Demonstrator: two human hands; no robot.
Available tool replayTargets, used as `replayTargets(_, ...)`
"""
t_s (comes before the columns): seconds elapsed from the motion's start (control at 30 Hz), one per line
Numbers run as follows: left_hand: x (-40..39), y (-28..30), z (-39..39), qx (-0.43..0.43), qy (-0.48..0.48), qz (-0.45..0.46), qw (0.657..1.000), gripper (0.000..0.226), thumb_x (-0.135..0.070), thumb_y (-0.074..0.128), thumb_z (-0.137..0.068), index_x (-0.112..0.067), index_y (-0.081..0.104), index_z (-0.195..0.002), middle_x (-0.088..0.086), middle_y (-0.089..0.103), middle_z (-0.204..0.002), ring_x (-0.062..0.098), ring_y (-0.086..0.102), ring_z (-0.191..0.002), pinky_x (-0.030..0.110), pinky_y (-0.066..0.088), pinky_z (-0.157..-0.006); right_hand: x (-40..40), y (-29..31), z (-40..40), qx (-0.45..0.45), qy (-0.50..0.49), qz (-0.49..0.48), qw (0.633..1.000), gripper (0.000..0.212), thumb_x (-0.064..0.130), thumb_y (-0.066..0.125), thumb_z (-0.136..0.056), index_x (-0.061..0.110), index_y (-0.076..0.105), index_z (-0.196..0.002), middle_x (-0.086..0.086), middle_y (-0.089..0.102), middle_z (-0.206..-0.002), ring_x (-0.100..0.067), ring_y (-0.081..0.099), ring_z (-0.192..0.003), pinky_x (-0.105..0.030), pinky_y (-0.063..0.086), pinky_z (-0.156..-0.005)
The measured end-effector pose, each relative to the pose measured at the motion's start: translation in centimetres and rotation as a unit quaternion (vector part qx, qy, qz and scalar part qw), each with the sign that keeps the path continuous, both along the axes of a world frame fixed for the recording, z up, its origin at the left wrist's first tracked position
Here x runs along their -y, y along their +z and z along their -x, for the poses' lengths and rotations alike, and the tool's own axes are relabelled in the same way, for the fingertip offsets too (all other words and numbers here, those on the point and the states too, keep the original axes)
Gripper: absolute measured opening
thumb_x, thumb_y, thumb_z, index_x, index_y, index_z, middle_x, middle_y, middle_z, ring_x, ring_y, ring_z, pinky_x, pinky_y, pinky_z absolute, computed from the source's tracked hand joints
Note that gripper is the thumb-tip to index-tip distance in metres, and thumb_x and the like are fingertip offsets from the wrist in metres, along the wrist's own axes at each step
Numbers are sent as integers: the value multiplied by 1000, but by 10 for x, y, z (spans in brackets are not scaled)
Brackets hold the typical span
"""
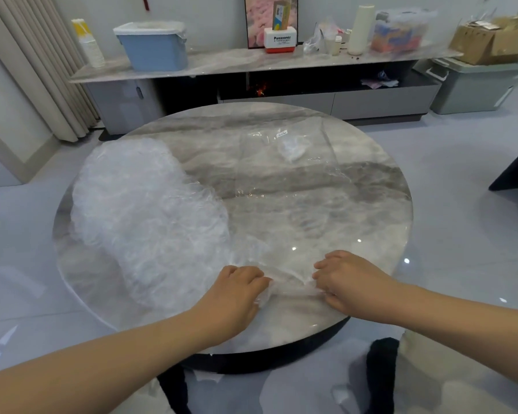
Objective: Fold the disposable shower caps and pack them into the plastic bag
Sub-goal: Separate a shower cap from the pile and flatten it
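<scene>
Round marble table [326,186] is your landmark; everything else is placed from it.

Your left hand [237,289] sits at the table's near edge, fingers curled, pinching one clear shower cap [290,279]. Your right hand [346,280] is just beside it, also at the near edge, fingers curled onto the other side of the same cap. The cap is stretched thin betw. both hands and lies flat on the tabletop. Both grips narrow, holding film.

Pile of unfolded shower caps [144,210]: big crinkled white heap on the table's left half, running from the far-left rim down nearly to your left hand. Its near end is v. close to the held cap; can't tell if they touch.

Plastic bag [284,162]: clear, lying flat on the table's far-right part, well apart from your hands. Small white label [281,133] at its far end. A whitish crumpled wad [293,147] shows inside it, prob. caps, can't confirm.

Beyond the table: a long low cabinet [251,64] along the wall. On it, a blue bin [153,46] w/ white lid, a stack of paper cups [89,44], a red-and-white Panasonic box [280,40] and a cardboard box [491,38] at the right end. Curtain [33,64] hangs left of the cabinet.
</scene>
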State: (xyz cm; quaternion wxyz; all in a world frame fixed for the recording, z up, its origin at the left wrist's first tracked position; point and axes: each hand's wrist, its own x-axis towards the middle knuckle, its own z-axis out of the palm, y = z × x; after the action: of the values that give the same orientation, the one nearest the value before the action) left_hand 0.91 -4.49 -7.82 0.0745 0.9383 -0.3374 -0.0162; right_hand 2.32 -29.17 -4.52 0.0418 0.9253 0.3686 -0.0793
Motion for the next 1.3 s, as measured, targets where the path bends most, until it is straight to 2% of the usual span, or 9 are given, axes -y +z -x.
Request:
replayTargets(0.1, 2, -3, -1, 25, 3, -23, 999, 41, -32, 41, -78, -23, 66, -109, 3, 67, -115, 20, 66, -105, 33, 49, -88, 7, -3, 9, -29, -27, -60, 997, 13, 10, 47, -65, 15, 46, -54, 2, 49, -54, -18, 45, -52, -25, 47, -66)
replayTargets(0.3, 13, 15, -28, 83, 20, 23, 996, 38, -9, 54, -74, -18, 72, -106, 14, 66, -118, 30, 63, -110, 51, 40, -93, 12, 10, 1, 30, -130, -76, 988, 15, 10, 43, -89, 11, 58, -86, -4, 59, -74, -24, 51, -72, -34, 43, -68)
replayTargets(0.47, 20, 44, -50, 123, 19, 79, 989, 42, -1, 57, -73, -17, 70, -110, 14, 65, -119, 32, 61, -113, 54, 32, -100, 25, 21, -12, 142, -148, -139, 969, 26, -7, 69, -64, 10, 73, -83, -2, 66, -61, -28, 63, -56, -33, 53, -56)
replayTargets(0.67, 31, 16, -40, 62, -61, 32, 996, 39, -18, 45, -83, -20, 68, -114, 13, 67, -116, 30, 65, -105, 45, 48, -87, 32, 16, -2, 150, -102, -120, 976, 43, -6, 81, -44, 15, 76, -81, 2, 73, -74, -21, 71, -76, -31, 55, -76)
replayTargets(0.83, 42, 10, -30, -97, -45, 97, 990, 42, -10, 39, -96, -22, 54, -134, 8, 53, -136, 25, 50, -124, 24, 36, -101, 34, 7, 5, -81, -122, -100, 984, 48, 24, 53, -93, 28, 44, -140, 12, 39, -147, -3, 25, -141, -14, 16, -110)
replayTargets(0.93, 46, 9, -34, -170, -13, 116, 979, 36, -8, 42, -98, -15, 58, -129, 1, 55, -134, 15, 48, -123, 17, 32, -104, 36, 1, 3, -145, -162, -122, 968, 30, 32, 51, -96, 20, 62, -121, 8, 62, -123, -6, 54, -116, -21, 39, -97)
replayTargets(1.03, 48, 11, -43, -191, 63, 181, 963, 26, -9, 46, -95, -12, 67, -111, -4, 63, -108, 9, 55, -96, 7, 39, -82, 36, 1, -6, -152, -228, -171, 946, 27, 30, 51, -96, 9, 65, -87, 6, 64, -76, -10, 57, -69, -21, 42, -67)
replayTargets(1.17, 51, 11, -56, -170, 169, 188, 952, 26, -19, 49, -96, -3, 63, -81, 10, 67, -89, 21, 59, -84, 21, 39, -68, 31, -3, -23, -140, -310, -226, 913, 31, 27, 54, -94, 4, 56, -73, 2, 51, -63, -15, 48, -64, -23, 34, -58)
replayTargets(1.3, 52, 9, -70, -135, 224, 186, 947, 27, -20, 50, -95, 0, 65, -84, 13, 67, -85, 24, 60, -82, 28, 41, -68, 28, -11, -38, -152, -369, -235, 886, 19, 32, 56, -93, 15, 59, -85, 11, 51, -71, -12, 51, -76, -19, 36, -58)
